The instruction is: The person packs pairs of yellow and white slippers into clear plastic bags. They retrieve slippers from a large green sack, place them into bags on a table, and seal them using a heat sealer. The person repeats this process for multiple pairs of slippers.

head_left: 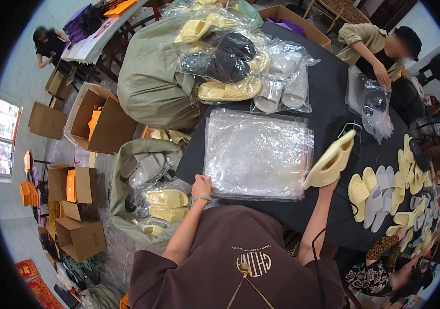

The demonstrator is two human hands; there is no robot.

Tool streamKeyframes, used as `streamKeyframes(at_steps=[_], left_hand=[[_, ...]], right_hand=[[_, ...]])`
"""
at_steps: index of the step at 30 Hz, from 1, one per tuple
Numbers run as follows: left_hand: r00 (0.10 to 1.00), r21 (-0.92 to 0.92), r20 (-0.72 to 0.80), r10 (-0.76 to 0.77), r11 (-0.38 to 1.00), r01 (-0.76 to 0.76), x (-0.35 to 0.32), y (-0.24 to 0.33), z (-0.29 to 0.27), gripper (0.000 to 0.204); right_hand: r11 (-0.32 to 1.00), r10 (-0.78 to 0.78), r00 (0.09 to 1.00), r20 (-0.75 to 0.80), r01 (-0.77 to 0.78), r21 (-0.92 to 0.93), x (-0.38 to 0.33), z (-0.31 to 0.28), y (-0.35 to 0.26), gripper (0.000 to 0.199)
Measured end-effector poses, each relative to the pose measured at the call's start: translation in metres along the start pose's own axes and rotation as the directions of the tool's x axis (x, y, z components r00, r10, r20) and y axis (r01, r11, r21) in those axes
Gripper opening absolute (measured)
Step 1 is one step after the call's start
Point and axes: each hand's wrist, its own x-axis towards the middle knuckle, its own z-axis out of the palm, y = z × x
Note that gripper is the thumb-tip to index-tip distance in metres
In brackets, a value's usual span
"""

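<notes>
A stack of clear plastic bags [256, 154] lies flat on the dark tabletop in front of me. At the stack's near left corner, my left hand [202, 187] is closed, its fingers pinching the edge of a bag. On the other side, my right hand [328, 189] grips a pair of pale yellow slippers [330, 160], raised and tilted beside the stack's right edge. The slippers hide most of that hand's fingers. Unbagged yellow slippers [359, 193] and grey slippers [379, 198] rest on the table to the right.
Bagged slippers [230, 91] pile up at the table's far side, against a large green sack [153, 77]. Another sack [119, 206] with bagged slippers stands at my left. Cardboard boxes [81, 237] line the floor. Across the table a person [372, 51] handles plastic bags.
</notes>
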Motion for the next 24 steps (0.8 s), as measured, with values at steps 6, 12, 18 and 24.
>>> streamKeyframes(at_steps=[6,12,18,24], left_hand=[[0.990,0.043,-0.069,0.119,0.992,-0.116,0.001,-0.006,0.004,0.032],[0.939,0.099,-0.153,0.307,0.950,-0.295,-0.006,-0.010,0.003,0.040],[0.851,-0.136,-0.210,0.481,0.848,-0.513,-0.009,-0.003,0.002,0.054],[0.887,-0.585,-0.052,0.459,0.705,-0.400,-0.002,-0.015,0.004,0.054]], right_hand=[[0.885,-0.352,0.927,-0.128,0.285,-0.369,-0.005,0.058,-0.053,0.036],[0.998,-0.034,0.991,-0.131,0.027,-0.053,-0.029,0.130,-0.066,0.032],[0.521,-0.067,0.936,0.347,0.329,-0.788,-0.074,0.206,0.020,0.020],[0.288,0.085,0.917,0.389,0.352,-0.891,-0.089,0.221,0.085,0.023]])
